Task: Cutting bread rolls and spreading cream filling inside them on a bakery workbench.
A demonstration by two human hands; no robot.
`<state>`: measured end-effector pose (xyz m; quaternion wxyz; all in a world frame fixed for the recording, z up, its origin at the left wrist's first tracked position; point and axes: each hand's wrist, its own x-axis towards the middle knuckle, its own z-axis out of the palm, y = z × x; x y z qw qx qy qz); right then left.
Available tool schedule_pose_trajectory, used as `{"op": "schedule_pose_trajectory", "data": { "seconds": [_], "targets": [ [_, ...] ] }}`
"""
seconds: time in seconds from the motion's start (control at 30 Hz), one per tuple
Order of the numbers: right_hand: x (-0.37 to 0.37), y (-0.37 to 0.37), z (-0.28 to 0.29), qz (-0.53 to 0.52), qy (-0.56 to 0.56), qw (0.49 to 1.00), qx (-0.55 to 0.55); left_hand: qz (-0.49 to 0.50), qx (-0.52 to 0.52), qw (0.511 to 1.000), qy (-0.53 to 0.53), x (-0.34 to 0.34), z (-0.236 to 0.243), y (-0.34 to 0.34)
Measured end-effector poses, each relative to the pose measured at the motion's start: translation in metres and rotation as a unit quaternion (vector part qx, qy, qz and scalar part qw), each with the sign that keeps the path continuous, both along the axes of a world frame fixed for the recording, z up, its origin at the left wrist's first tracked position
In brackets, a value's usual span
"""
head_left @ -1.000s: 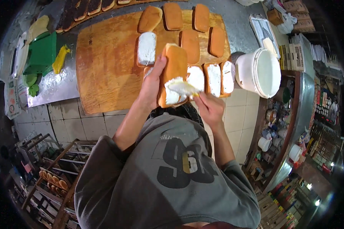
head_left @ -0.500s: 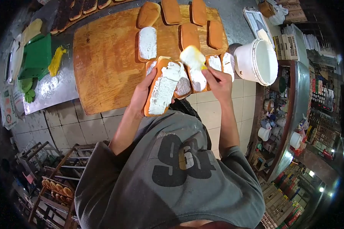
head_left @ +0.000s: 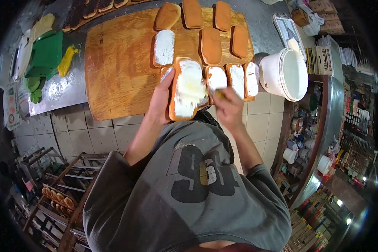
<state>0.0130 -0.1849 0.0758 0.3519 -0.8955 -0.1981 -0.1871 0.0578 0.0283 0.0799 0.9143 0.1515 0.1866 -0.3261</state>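
A bread slice is held up and spread with white cream over a wooden board.

The bread slice (head_left: 188, 89) is propped on the left hand (head_left: 160, 103), whose fingers are curled about its left edge from beneath, so that the face is kept steady and turned up for spreading. The right hand (head_left: 227, 106) is closed around what seems to be a small spreader, blurred and hard to make out, laid against the slice's right side. The slice is held just above the near edge of the board (head_left: 122, 71), beside the spread slices (head_left: 235, 80) laid in a row. Plain slices (head_left: 211, 45) are set further back, and the white bucket (head_left: 284, 74) is kept close to the right hand for reloading.
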Motion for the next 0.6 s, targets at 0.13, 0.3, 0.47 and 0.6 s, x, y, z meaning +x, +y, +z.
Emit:
{"op": "schedule_pose_trajectory", "data": {
  "seconds": [0.13, 0.3, 0.47, 0.6],
  "targets": [
    [-0.043, -0.006, 0.008, 0.101, 0.006, 0.995, -0.01, 0.063, -0.074, 0.995, 0.035, 0.011, 0.01, -0.002],
    [-0.057, -0.026, 0.005, -0.022, 0.096, 0.98, 0.175, 0.064, -0.088, 0.994, 0.005, 0.017, -0.008, -0.013],
    [-0.063, -0.05, 0.001, -0.153, 0.124, 0.956, 0.215, 0.062, -0.083, 0.993, 0.059, 0.038, -0.029, -0.029],
    [-0.077, -0.06, -0.004, -0.188, 0.128, 0.942, 0.246, 0.084, -0.01, 0.992, 0.09, 0.088, -0.063, -0.036]
  ]
}}
